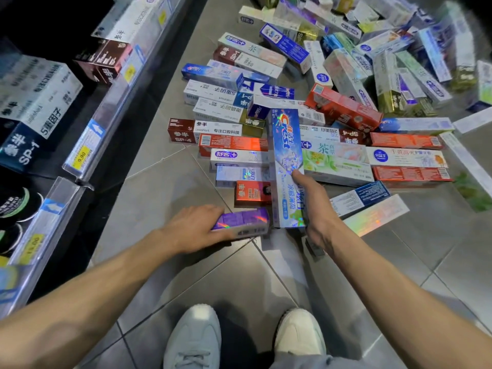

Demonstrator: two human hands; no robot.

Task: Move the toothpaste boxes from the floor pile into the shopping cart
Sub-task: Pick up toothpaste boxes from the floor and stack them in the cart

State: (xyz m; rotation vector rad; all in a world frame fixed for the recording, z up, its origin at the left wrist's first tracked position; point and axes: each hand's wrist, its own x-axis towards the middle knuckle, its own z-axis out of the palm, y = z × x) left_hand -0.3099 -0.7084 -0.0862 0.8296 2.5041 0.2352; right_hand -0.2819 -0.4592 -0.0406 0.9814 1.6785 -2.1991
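Note:
A pile of toothpaste boxes [332, 107] in many colours is spread over the grey tiled floor ahead of me. My left hand [194, 227] grips a purple holographic box [242, 221] at the near edge of the pile, low over the floor. My right hand [314, 206] holds a long blue and white Crest box [286, 161] by its near end, lengthwise away from me and lifted above the other boxes. No shopping cart is in view.
Store shelves [87, 145] with price tags and boxed toothpaste run along the left. My two light shoes [239, 339] stand on the tiles at the bottom. A holographic silver box [375, 215] lies to the right of my right hand.

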